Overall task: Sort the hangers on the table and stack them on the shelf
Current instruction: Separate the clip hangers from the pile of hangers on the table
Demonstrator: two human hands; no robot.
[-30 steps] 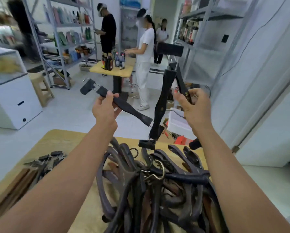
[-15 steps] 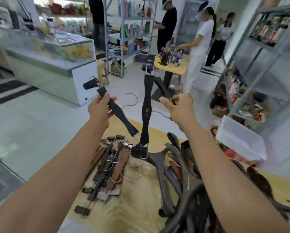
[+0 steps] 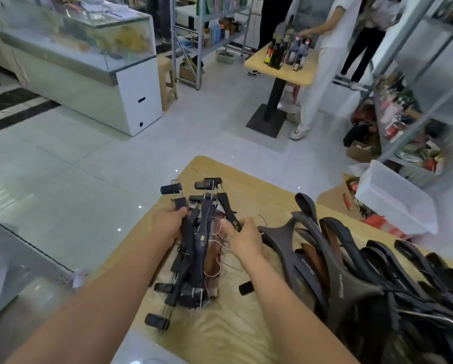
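A stack of dark clip hangers (image 3: 197,254) with metal clips lies on the wooden table (image 3: 257,200) near its left corner. My left hand (image 3: 169,224) grips a black clip hanger (image 3: 179,206) at the stack's left side. My right hand (image 3: 242,237) holds another black clip hanger (image 3: 228,208) at the stack's right side, pressed down on the pile. To the right lies a big tangled heap of dark curved coat hangers (image 3: 351,271), with a few brown ones among them.
A white plastic bin (image 3: 396,198) and a cardboard box sit on the floor right of the table. A metal shelf rack (image 3: 417,106) stands at the right. Ahead are a small table with bottles (image 3: 285,61), people beside it, and a glass freezer counter (image 3: 89,61).
Both hands came down from chest height and brought the two clip hangers onto the stack on the table. My view has tilted down and to the left.
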